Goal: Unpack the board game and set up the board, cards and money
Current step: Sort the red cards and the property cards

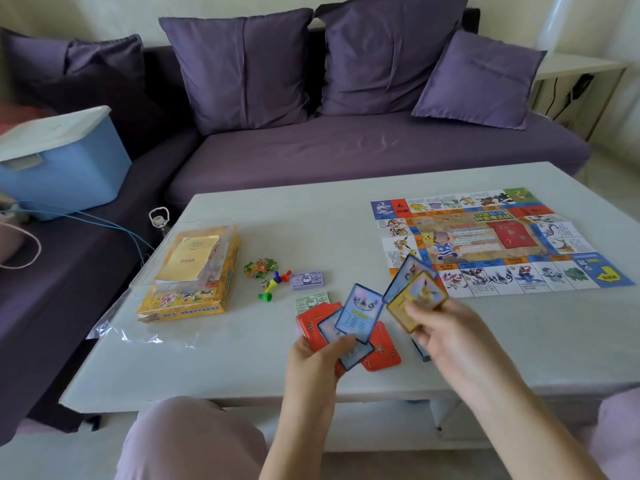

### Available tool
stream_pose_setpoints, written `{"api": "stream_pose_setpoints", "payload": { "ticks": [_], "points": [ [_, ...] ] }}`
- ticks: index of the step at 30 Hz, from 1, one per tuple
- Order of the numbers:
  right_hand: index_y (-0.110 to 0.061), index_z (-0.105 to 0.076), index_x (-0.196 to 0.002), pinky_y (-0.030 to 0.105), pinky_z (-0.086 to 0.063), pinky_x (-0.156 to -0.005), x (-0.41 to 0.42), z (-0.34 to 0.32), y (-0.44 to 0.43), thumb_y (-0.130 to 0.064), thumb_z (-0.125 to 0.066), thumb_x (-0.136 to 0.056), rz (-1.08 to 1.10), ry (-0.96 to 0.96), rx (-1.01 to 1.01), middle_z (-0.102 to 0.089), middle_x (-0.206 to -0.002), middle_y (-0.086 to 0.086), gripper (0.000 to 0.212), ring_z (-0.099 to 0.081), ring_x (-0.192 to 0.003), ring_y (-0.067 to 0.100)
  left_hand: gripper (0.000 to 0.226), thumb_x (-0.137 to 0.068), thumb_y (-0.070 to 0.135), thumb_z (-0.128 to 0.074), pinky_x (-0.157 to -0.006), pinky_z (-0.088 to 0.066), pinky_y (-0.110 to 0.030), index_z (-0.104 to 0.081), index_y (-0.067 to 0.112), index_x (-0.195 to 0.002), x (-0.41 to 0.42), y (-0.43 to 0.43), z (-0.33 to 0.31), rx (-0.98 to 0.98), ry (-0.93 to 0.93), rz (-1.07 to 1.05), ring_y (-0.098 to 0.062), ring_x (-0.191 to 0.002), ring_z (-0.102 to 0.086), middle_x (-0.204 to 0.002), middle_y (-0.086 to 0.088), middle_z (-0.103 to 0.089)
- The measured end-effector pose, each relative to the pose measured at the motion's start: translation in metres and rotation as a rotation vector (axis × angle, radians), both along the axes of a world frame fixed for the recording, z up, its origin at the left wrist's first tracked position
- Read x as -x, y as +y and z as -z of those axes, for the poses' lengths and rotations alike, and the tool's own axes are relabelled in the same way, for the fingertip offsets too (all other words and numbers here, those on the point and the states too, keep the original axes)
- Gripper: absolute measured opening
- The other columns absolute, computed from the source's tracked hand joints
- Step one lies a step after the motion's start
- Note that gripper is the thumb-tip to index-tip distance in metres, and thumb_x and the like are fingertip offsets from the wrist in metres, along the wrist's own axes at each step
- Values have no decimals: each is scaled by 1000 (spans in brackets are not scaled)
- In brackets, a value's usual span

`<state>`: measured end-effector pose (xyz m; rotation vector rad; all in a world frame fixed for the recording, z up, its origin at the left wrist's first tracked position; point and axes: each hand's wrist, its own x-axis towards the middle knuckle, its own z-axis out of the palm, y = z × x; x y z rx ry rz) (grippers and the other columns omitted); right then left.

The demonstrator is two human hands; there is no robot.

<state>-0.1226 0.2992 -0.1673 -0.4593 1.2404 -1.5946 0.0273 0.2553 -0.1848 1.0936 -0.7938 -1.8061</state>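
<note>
- Both grips are busy above the near edge of a pale worktop [225,368]. The left grip [318,358] is curled round a fan of cards [360,311], some red-backed and some blue-framed, with the thumb across their lower edge.
- The right grip [440,327] pinches a yellow-framed card [417,294] with a blue-framed card [408,270] fanned behind it. Both are tilted over the near left corner of the board [502,237].
- That board lies unfolded and flat on the right half of the worktop, with printed squares running round a central picture.
- Beyond the left grip, a green banknote stack [311,301] lies partly hidden by the fan, and a purple banknote stack [306,279] sits just behind it.
- Left of the notes are coloured pawns [275,284], a die [264,284] and a small heap of coloured cardboard pieces [259,266].
- Further left lies the yellow game box [194,299] with a pale yellow booklet [188,258] on top. Clear plastic wrap [138,327] spreads from it to the worktop's near left edge.
- Behind the worktop stands a purple sofa [346,147] with four purple cushions [242,67] against its back.
- On the sofa's left end sits a blue storage bin [62,168] with a white lid, and thin blue cables [104,220] trail beside it.
- At the far right, a white side table [581,67] stands by the wall.
- A knee in pale pink cloth [187,438] shows below the worktop's near edge.
</note>
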Motion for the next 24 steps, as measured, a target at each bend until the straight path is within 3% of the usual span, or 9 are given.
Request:
{"api": "stream_pose_setpoints", "payload": {
  "ticks": [2,4,8,13,18,21,24],
  "points": [
    [0,-61,-107,29,-56,-67,-12,11,3,10,-53,-85,-25,-148,-53,-72,-95,15,26,-67,-82,23,22,-81,-15,-58,-51,-53,-22,-64,1,-93,1,0,-1,-3,30,-63,-21,-68,-72,-87,-14,-74],
    [-1,-62,-109,34,-54,-74,-18,19,5,9,-53,-86,-30,-156,-86,-72,-98,17,26,-67,-86,26,21,-81,-15,-58,-52,-54,-22,-64,1,-94,3,2,-2,10,43,-63,-21,-71,-72,-87,-14,-74],
    [-8,-67,-100,30,-54,-65,-22,18,7,0,-54,-91,-14,21,-89,-75,-92,9,18,-70,-81,21,21,-81,-11,-61,-63,-57,-26,-65,4,-95,4,7,1,54,-38,52,-22,-78,-72,-89,-11,-75],
    [-17,-70,-98,40,-55,-85,-18,18,10,-5,-56,-93,39,246,-93,-75,-93,3,19,-70,-92,20,26,-86,-11,-54,-75,-58,-29,-64,4,-105,6,12,-2,70,0,216,-25,-92,-70,-99,-13,-73],
    [-25,-69,-94,20,-52,-71,-14,16,10,-6,-57,-93,96,415,-43,-75,-90,-7,22,-70,-88,9,23,-90,-10,-48,-73,-59,-29,-61,0,-107,3,12,-6,4,83,228,-23,-90,-71,-98,-13,-73],
    [-22,-68,-93,31,-54,-78,-12,16,11,-4,-57,-93,179,451,-2,-75,-91,-3,22,-69,-89,15,23,-90,-7,-51,-73,-59,-29,-60,0,-110,2,10,-4,33,36,173,-25,-92,-71,-99,-12,-73],
    [-21,-69,-89,38,-50,-81,-4,15,12,-3,-58,-91,156,511,-1,-74,-87,1,22,-67,-86,24,17,-89,-6,-53,-67,-58,-26,-64,3,-98,2,7,-3,61,40,86,-23,-86,-72,-93,-11,-74]
  ]
}}
